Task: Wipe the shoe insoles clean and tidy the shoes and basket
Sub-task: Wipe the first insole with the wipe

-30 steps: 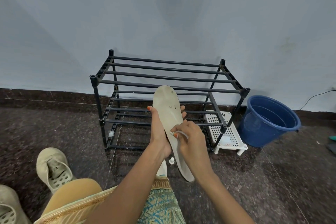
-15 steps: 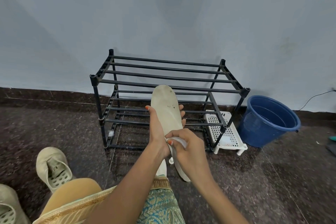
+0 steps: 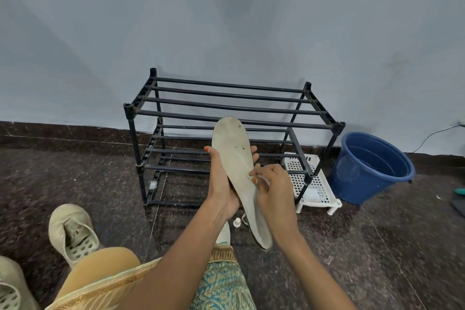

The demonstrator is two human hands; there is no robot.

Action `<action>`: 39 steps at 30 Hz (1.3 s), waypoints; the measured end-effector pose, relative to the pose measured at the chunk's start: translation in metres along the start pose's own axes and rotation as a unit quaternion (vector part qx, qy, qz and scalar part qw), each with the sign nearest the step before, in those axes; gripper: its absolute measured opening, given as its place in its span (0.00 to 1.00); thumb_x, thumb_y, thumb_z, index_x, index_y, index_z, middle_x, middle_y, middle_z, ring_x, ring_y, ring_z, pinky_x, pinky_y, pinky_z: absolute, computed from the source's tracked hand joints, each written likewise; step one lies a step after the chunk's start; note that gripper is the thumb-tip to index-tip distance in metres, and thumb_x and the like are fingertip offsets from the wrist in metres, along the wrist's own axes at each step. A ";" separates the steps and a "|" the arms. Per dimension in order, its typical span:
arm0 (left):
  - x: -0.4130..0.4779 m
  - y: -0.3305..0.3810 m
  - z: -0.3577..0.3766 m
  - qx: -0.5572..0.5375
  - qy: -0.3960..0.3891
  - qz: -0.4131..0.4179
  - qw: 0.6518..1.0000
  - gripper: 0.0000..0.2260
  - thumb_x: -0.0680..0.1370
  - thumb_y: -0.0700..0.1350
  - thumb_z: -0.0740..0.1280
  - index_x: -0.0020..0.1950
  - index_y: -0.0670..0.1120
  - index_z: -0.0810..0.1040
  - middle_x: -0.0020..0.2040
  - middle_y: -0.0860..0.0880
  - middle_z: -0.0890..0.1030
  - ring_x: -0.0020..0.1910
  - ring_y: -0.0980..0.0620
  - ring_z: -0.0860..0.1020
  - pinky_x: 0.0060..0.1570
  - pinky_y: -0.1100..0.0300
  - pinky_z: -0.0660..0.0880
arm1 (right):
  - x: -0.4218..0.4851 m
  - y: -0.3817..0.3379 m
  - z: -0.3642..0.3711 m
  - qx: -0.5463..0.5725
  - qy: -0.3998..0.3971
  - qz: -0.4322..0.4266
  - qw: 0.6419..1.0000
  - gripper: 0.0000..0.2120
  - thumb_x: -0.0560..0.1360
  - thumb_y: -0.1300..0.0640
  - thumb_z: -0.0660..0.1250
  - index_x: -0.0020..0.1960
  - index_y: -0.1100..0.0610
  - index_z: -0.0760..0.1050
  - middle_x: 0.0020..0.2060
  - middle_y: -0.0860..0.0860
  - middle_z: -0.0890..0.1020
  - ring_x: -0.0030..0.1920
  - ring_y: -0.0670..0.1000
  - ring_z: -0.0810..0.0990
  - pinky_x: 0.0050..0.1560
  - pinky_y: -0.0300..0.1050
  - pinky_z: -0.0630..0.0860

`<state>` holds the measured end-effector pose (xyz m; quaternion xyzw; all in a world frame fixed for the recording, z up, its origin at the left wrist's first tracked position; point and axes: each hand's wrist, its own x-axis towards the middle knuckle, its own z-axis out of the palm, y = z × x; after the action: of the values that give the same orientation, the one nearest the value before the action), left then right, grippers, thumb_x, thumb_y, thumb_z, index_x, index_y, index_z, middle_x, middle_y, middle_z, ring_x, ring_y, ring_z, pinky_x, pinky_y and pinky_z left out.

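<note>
A beige insole [image 3: 235,156] with dark specks near its toe stands nearly upright in front of the rack. My left hand [image 3: 222,184] grips its middle from behind, fingers wrapped round the edge. My right hand [image 3: 274,189] pinches a small white wipe [image 3: 260,178] against the insole's right side. Two beige shoes lie on the floor at the left, one [image 3: 73,231] with its opening up, the other [image 3: 11,287] cut off by the frame corner. A white perforated basket [image 3: 314,184] sits on the floor beside the rack's right end.
A black two-tier shoe rack [image 3: 226,111] stands against the blue wall. A blue bucket [image 3: 370,168] sits to its right. A small white cap [image 3: 237,222] lies on the dark speckled floor under my hands. My knees fill the lower frame.
My right hand slid down the insole with the wipe, then came back up to its middle. The insole tilted slightly; my left hand kept its grip.
</note>
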<state>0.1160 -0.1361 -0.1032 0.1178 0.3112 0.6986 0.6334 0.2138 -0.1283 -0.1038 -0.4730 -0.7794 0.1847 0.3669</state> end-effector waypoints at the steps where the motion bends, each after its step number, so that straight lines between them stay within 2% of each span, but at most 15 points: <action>1: 0.000 0.000 -0.001 0.001 0.003 0.002 1.000 0.41 0.74 0.71 0.41 0.51 0.42 0.81 0.47 0.43 0.83 0.42 0.47 0.79 0.49 0.54 0.75 | -0.001 -0.001 0.000 0.010 -0.003 0.004 1.000 0.08 0.72 0.70 0.65 0.46 0.60 0.80 0.41 0.49 0.74 0.48 0.50 0.72 0.46 0.31 0.65; 3: 0.002 0.000 -0.002 -0.001 0.014 0.012 1.000 0.40 0.75 0.70 0.41 0.50 0.42 0.81 0.46 0.44 0.84 0.43 0.48 0.80 0.50 0.55 0.76 | -0.004 -0.004 0.000 0.032 -0.021 0.010 0.999 0.08 0.72 0.70 0.65 0.46 0.60 0.80 0.42 0.50 0.75 0.47 0.50 0.72 0.45 0.29 0.64; 8: 0.004 0.000 -0.001 -0.002 0.024 0.010 1.000 0.40 0.74 0.71 0.41 0.51 0.41 0.80 0.44 0.44 0.84 0.43 0.49 0.81 0.49 0.57 0.77 | -0.011 -0.010 -0.002 0.078 -0.069 0.017 0.994 0.08 0.72 0.68 0.65 0.45 0.59 0.80 0.45 0.53 0.78 0.49 0.49 0.73 0.49 0.34 0.65; 10: 0.003 0.000 -0.001 0.000 0.022 0.004 1.000 0.41 0.74 0.71 0.41 0.51 0.41 0.80 0.44 0.44 0.84 0.43 0.49 0.82 0.46 0.57 0.79 | -0.011 -0.009 -0.002 0.072 -0.061 0.017 0.995 0.08 0.73 0.68 0.64 0.45 0.59 0.80 0.45 0.52 0.78 0.50 0.49 0.73 0.49 0.34 0.66; 12: 0.003 -0.001 0.000 -0.003 0.020 -0.002 1.000 0.40 0.74 0.71 0.42 0.50 0.41 0.81 0.44 0.43 0.84 0.41 0.49 0.83 0.45 0.57 0.79 | -0.010 -0.007 -0.003 0.066 -0.043 0.019 0.997 0.08 0.73 0.69 0.64 0.45 0.59 0.80 0.44 0.51 0.76 0.48 0.49 0.73 0.47 0.30 0.66; 15: 0.004 0.000 -0.001 -0.007 0.019 -0.006 1.000 0.39 0.74 0.71 0.43 0.48 0.41 0.81 0.44 0.43 0.84 0.42 0.47 0.83 0.48 0.54 0.77 | -0.005 -0.008 -0.006 0.077 -0.034 0.028 0.996 0.08 0.73 0.69 0.64 0.45 0.61 0.80 0.42 0.52 0.75 0.42 0.41 0.72 0.44 0.22 0.64; 18: 0.004 0.000 -0.002 0.004 0.010 -0.007 1.000 0.37 0.74 0.70 0.47 0.51 0.40 0.80 0.45 0.43 0.84 0.43 0.46 0.81 0.51 0.52 0.75 | 0.000 -0.008 -0.008 0.103 -0.015 0.048 0.993 0.07 0.73 0.68 0.65 0.46 0.61 0.80 0.44 0.52 0.77 0.41 0.35 0.71 0.43 0.19 0.63; 22: -0.003 -0.001 0.001 0.050 -0.038 -0.028 0.998 0.36 0.69 0.69 0.54 0.55 0.40 0.80 0.54 0.41 0.82 0.52 0.46 0.81 0.56 0.52 0.74 | 0.007 -0.005 -0.008 0.141 0.030 0.085 0.986 0.06 0.73 0.66 0.66 0.46 0.58 0.80 0.45 0.51 0.77 0.42 0.33 0.71 0.42 0.18 0.63; 26: -0.005 -0.002 0.006 0.086 -0.071 -0.042 0.993 0.29 0.76 0.64 0.52 0.46 0.47 0.86 0.50 0.44 0.84 0.47 0.48 0.83 0.54 0.52 0.76 | 0.014 -0.005 -0.009 0.170 0.032 0.095 0.980 0.07 0.73 0.65 0.65 0.46 0.56 0.80 0.45 0.50 0.79 0.44 0.35 0.73 0.42 0.20 0.66; 29: -0.003 -0.003 0.003 0.069 -0.055 -0.032 0.996 0.28 0.76 0.64 0.54 0.61 0.44 0.78 0.54 0.43 0.83 0.48 0.47 0.83 0.47 0.53 0.79 | 0.017 -0.003 -0.012 0.129 -0.001 0.056 0.990 0.07 0.73 0.66 0.66 0.44 0.56 0.79 0.43 0.48 0.79 0.43 0.39 0.75 0.41 0.23 0.67; 32: -0.002 -0.002 0.001 0.064 -0.048 -0.027 0.996 0.32 0.77 0.67 0.49 0.63 0.44 0.75 0.51 0.44 0.84 0.44 0.48 0.83 0.44 0.54 0.78 | 0.019 0.003 -0.014 0.058 -0.029 0.005 0.998 0.08 0.73 0.67 0.65 0.45 0.56 0.79 0.45 0.49 0.79 0.47 0.46 0.75 0.45 0.36 0.71; 33: -0.001 -0.002 0.000 0.059 -0.048 -0.024 0.997 0.33 0.77 0.67 0.47 0.63 0.44 0.74 0.51 0.44 0.83 0.43 0.48 0.83 0.45 0.54 0.77 | 0.019 0.005 -0.014 0.040 -0.035 -0.005 0.999 0.09 0.73 0.67 0.64 0.46 0.56 0.80 0.45 0.49 0.78 0.48 0.47 0.75 0.45 0.37 0.71; 36: 0.000 0.000 0.000 0.036 -0.042 -0.017 0.998 0.36 0.76 0.69 0.44 0.66 0.43 0.71 0.55 0.42 0.82 0.50 0.47 0.81 0.50 0.52 0.75 | 0.016 0.007 -0.013 0.024 -0.040 -0.031 0.998 0.09 0.73 0.69 0.64 0.47 0.60 0.80 0.42 0.49 0.76 0.46 0.49 0.75 0.44 0.28 0.68; 39: 0.002 0.000 -0.002 0.020 -0.032 -0.017 0.999 0.37 0.75 0.70 0.42 0.66 0.44 0.71 0.56 0.41 0.82 0.59 0.46 0.78 0.56 0.51 0.74 | 0.011 0.007 -0.013 0.019 -0.039 -0.044 0.998 0.10 0.72 0.71 0.63 0.45 0.61 0.80 0.42 0.51 0.77 0.46 0.49 0.74 0.45 0.27 0.66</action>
<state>0.1146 -0.1350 -0.1052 0.1476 0.3071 0.6771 0.6523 0.2246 -0.1157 -0.0953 -0.4232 -0.8098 0.2016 0.3527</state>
